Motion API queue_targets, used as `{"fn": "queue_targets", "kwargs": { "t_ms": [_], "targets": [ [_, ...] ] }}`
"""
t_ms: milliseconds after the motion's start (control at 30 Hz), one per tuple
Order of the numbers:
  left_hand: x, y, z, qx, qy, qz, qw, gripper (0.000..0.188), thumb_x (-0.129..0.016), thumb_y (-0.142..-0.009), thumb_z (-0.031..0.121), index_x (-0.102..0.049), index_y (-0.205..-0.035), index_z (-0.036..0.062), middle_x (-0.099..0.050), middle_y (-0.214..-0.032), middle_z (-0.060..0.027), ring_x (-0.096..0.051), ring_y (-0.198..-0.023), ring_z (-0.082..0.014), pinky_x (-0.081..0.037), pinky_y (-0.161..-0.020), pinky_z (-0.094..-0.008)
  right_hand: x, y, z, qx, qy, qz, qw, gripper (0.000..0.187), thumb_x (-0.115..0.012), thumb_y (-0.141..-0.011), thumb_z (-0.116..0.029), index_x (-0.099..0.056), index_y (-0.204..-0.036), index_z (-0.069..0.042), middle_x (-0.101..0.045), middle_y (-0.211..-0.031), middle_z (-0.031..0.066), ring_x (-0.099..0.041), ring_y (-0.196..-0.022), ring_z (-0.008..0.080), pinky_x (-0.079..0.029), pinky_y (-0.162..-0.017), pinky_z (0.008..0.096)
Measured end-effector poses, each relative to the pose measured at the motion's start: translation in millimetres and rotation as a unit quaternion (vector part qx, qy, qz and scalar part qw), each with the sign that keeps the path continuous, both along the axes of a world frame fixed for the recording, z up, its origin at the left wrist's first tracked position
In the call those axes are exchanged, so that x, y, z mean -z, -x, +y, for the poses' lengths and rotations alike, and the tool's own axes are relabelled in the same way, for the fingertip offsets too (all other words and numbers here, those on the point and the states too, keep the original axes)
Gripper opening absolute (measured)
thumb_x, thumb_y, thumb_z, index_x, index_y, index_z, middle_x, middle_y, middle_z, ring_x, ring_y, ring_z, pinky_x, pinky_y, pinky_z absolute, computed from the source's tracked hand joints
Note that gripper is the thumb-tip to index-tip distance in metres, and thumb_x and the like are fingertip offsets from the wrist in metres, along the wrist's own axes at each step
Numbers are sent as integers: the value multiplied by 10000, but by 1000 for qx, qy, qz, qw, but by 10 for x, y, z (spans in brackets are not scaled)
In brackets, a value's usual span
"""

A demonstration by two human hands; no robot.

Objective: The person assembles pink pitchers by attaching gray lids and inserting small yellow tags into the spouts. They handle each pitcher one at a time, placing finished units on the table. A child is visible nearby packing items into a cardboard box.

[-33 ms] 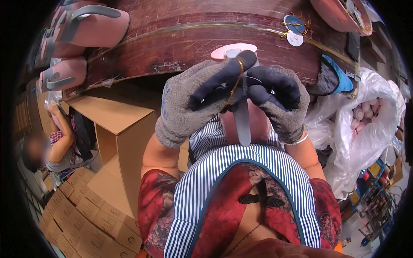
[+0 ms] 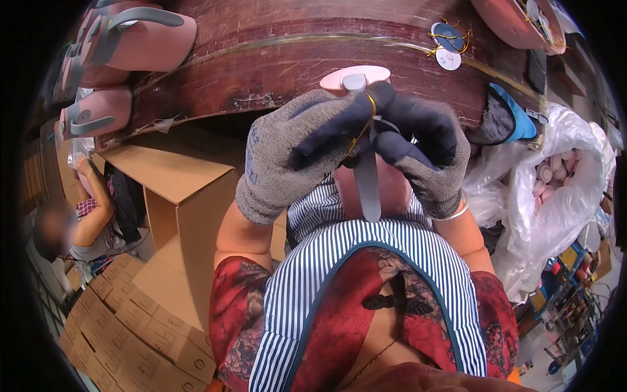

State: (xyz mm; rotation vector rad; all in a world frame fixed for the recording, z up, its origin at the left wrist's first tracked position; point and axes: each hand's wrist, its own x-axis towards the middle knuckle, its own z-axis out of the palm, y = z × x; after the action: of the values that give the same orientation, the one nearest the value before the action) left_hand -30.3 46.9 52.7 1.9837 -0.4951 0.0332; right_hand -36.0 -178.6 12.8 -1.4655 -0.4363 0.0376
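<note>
A pink pitcher with a long grey handle stands in front of my lap, its pink lid at the far end. Over the handle, my gloved left hand is closed, its fingers pinching a thin gold cord. My gloved right hand has its fingers curled in, with fingertips against those of the left. A thin pale strip curves beside the right thumb; what the right fingers grip is hidden.
More pink pitchers stand on the dark red table at the left. Round tags with gold cords, a pink bowl and a blue-edged grey cloth item lie right. Cardboard boxes are left; a plastic bag is right. A person works far left.
My right fingers have moved up and left to meet my left fingertips. The left index finger has drawn back slightly, showing more of the lid's grey part.
</note>
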Motion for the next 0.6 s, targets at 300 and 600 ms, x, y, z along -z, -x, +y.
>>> {"fn": "queue_targets", "kwargs": {
  "t_ms": [300, 600],
  "targets": [
    [-285, -261, 254, 45, -177, -98, 978, 382, -671, -624, 122, -751, -997, 154, -625, -861, -61, -577, -831, -296, -488, -761, -404, 370, -443, 254, -22, 173, -121, 977, 434, -586, -938, -276, -607, -1328, -89, -565, -1416, 114, -449, -1373, 353, -338, -1148, 466],
    [993, 235, 101, -238, -16, -69, 969, 444, -632, -840, 19, -600, -1283, -1, -520, -1370, -181, -492, -1270, -321, -392, -1083, -406, 408, -398, 156, 6, 112, -105, 988, 413, -620, -923, -234, -621, -1305, -76, -605, -1348, 126, -497, -1327, 332, -359, -1127, 455]
  ]
}}
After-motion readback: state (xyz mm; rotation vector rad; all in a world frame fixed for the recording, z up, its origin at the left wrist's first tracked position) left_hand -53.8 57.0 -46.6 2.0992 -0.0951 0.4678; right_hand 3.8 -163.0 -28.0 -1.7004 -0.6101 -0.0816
